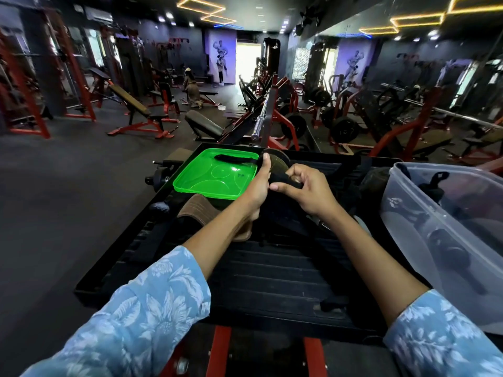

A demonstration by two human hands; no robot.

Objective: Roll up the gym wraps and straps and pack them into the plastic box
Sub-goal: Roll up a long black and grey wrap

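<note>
Head view over a black ribbed platform (272, 273) in a gym. The green lid (215, 176) lies flat on the platform's far left part and serves as landmark. Just right of the lid's right edge, the left hand (258, 183) is closed around a partly rolled wrap (275, 161) — thumb up over the roll's face, fingers curled behind it. The right hand (307, 189), farther right of the lid, pinches the wrap's loose black tail (285, 177) between thumb and bent fingers; the tail spans the short gap between the two hands and drops toward the platform below them. Both hands are thus shut on the same wrap, held above the platform.

A black strap (231, 159) rests on the lid's far edge. Near the lid's front edge, toward the viewer, a brown belt (198, 210) lies on the platform, partly hidden under the left forearm. Well to the right of the lid, at the platform's right side, stands the clear box (446, 240) — open, with dark items inside that are too blurred to tell apart. More dark straps (351, 170) lie on the platform between the right hand and the box. Blue floral sleeves (152, 308) cover both arms up to the forearm.
</note>
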